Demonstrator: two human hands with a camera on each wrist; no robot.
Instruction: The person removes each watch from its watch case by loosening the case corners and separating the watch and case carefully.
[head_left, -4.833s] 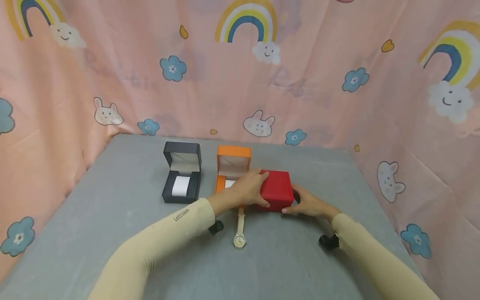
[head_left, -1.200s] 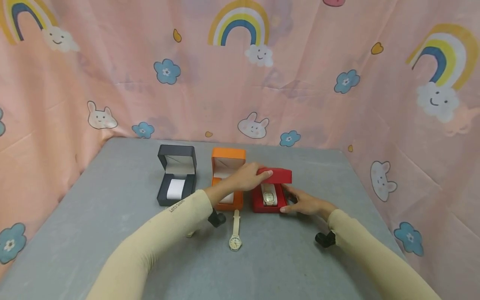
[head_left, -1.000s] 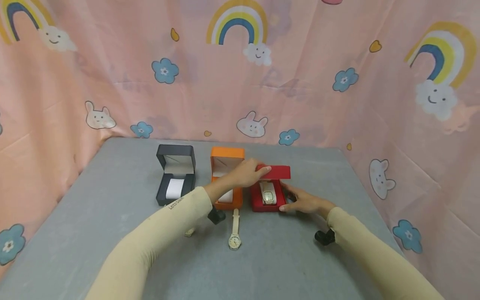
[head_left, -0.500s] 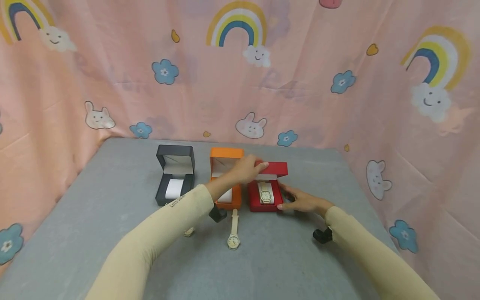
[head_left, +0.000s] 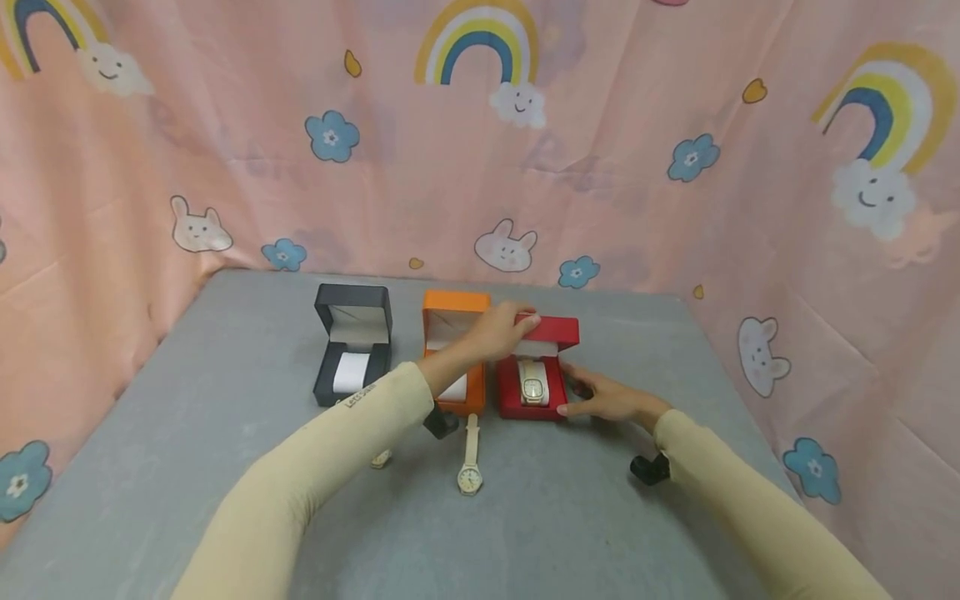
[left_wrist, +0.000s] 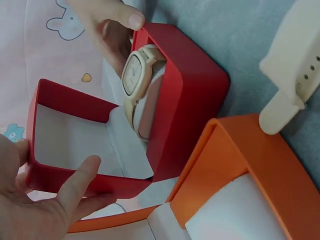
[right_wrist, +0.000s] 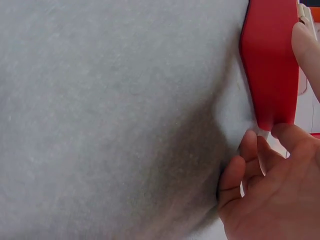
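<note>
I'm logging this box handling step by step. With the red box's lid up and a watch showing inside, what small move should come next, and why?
Probably tip the lid fully back, then let go. The left hand grips its edge, not quite upright like the orange box; the right hand steadies the base, the watch sitting inside.

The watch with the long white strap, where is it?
In the head view, the watch lies flat on the grey table, just in front of the orange box.
</note>
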